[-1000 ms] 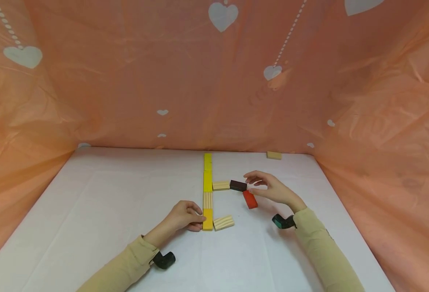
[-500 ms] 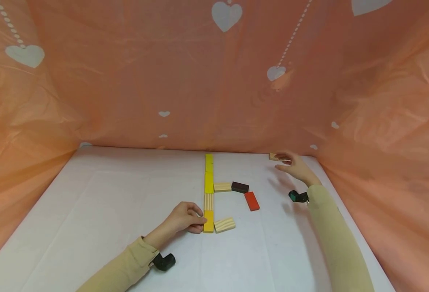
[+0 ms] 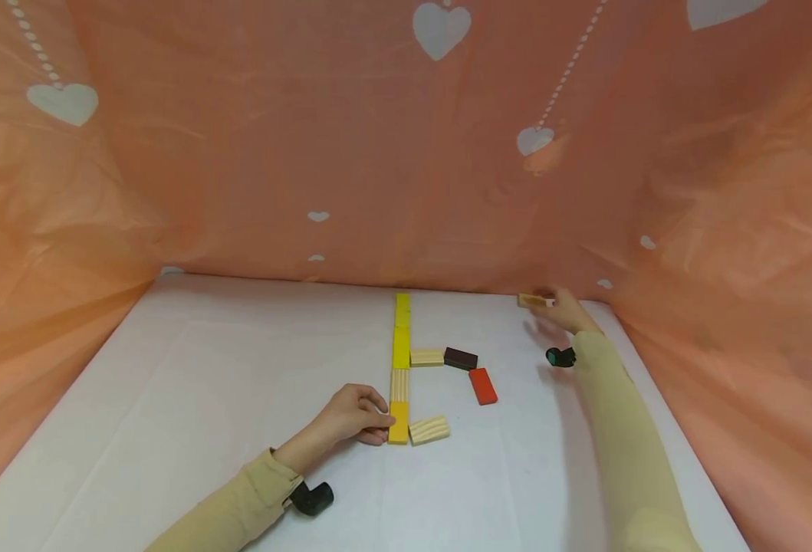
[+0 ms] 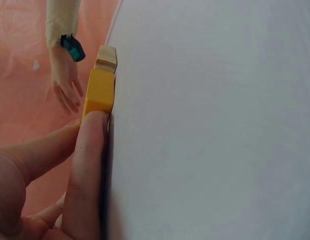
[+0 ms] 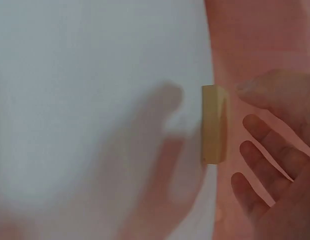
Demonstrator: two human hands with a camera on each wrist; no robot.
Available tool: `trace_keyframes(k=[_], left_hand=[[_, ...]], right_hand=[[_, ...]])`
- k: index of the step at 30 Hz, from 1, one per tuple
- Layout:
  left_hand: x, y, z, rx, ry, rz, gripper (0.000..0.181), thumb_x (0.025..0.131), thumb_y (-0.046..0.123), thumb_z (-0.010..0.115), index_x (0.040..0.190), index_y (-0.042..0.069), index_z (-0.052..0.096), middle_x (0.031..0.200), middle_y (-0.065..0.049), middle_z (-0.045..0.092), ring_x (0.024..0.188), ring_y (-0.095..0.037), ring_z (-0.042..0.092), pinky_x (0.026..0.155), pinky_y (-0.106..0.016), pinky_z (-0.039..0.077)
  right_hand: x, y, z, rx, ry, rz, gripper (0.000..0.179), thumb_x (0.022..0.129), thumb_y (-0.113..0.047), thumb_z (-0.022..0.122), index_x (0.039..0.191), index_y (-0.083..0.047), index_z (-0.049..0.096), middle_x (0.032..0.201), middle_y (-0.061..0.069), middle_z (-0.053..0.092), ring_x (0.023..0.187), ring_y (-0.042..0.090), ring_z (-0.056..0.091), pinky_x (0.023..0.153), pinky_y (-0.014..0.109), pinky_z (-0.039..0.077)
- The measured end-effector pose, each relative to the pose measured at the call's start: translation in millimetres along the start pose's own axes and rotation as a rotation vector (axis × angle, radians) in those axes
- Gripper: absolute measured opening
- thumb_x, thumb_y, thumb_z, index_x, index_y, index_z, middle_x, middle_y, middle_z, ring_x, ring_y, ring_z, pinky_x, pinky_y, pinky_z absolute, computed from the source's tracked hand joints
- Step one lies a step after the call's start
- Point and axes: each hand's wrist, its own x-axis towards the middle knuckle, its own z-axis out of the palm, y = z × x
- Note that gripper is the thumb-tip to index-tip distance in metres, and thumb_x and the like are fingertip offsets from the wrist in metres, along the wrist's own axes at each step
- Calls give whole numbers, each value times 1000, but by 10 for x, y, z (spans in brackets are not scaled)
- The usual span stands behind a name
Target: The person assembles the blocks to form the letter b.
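In the head view, my left hand (image 3: 353, 414) rests beside the orange-yellow wooden block (image 3: 398, 429), its thumb tip on that block's left edge. In the left wrist view, a nearly straight finger touches the end of the same block (image 4: 100, 90). At the table's far right edge, my right hand (image 3: 563, 308) reaches over a plain wooden block (image 3: 531, 300). In the right wrist view, the thumb and fingers of this hand (image 5: 280, 145) are spread and look apart from the plain block (image 5: 213, 125), which lies at the cloth's edge.
Two yellow blocks (image 3: 402, 333) and a striped one (image 3: 399, 385) continue the straight column. A plain block (image 3: 426, 357), a dark brown block (image 3: 461, 358) and a red block (image 3: 483, 386) curve off rightward. Another plain block (image 3: 429, 430) angles out below. Orange curtain (image 3: 254, 169) surrounds the white table (image 3: 240, 345).
My right hand has left the dark brown and red blocks and moved away and right to the plain block at the far edge. The left hand has stayed at the orange-yellow block.
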Motion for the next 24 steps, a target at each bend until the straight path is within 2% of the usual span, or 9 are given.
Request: trace_keyframes(k=[6, 13, 18, 22, 24], left_hand=[[-4, 5, 18, 7, 1, 6, 25, 82, 3, 75, 97, -6, 57, 72, -14, 63, 56, -17, 66, 55, -31, 60], [6, 9, 33, 5, -1, 0, 25, 81, 2, 75, 96, -6, 57, 72, -14, 62, 55, -17, 66, 55, -31, 60], [9, 8, 41, 0, 1, -8, 25, 80, 1, 76, 96, -6, 57, 72, -13, 62, 55, -16, 66, 55, -31, 60], [12, 7, 41, 1, 10, -11, 25, 80, 2, 76, 95, -5, 58, 71, -13, 62, 55, -16, 65, 55, -31, 60], [11, 6, 40, -1, 13, -9, 24, 80, 1, 76, 95, -5, 58, 71, -13, 62, 54, -16, 65, 55, -31, 60]], right_hand=[[91, 84, 31, 28, 8, 90, 54, 93, -15, 62, 139, 2, 40, 138, 24, 42, 128, 39, 36, 107, 58, 29], [105, 133, 56, 59, 9, 102, 56, 93, -12, 61, 141, 5, 37, 139, 27, 39, 127, 41, 35, 108, 55, 30], [94, 119, 53, 81, -29, 127, 62, 93, -12, 61, 144, 6, 30, 142, 28, 33, 127, 41, 33, 108, 53, 30], [107, 120, 61, 95, -53, 134, 61, 92, -9, 61, 143, 6, 32, 141, 28, 34, 126, 40, 33, 106, 53, 32], [108, 131, 75, 101, -52, 173, 59, 92, -10, 61, 143, 2, 34, 141, 24, 35, 127, 38, 32, 107, 54, 31]])
